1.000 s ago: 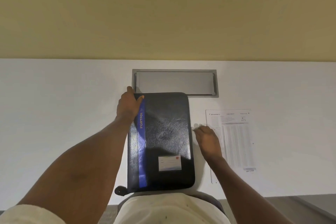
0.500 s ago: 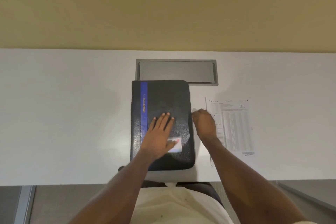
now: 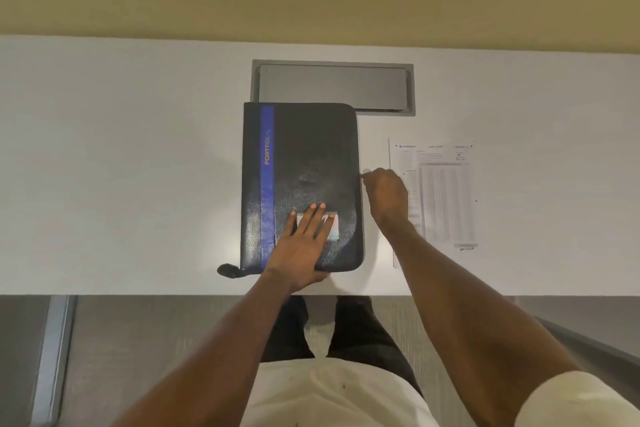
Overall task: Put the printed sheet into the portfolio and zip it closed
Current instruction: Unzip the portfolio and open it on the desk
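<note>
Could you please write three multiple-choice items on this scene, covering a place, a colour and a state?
1. Where does the sheet lie?
A. right of the portfolio
B. on the portfolio
C. inside it

2. What colour is the portfolio's stripe?
A. red
B. blue
C. green

3. How is the left hand?
A. clenched in a fist
B. lifted off the table
C. flat on the cover

Key: 1 A, the sheet lies bare on the table beside the right hand; 2 B, blue beside black; 3 C, fingers spread over the label.
</note>
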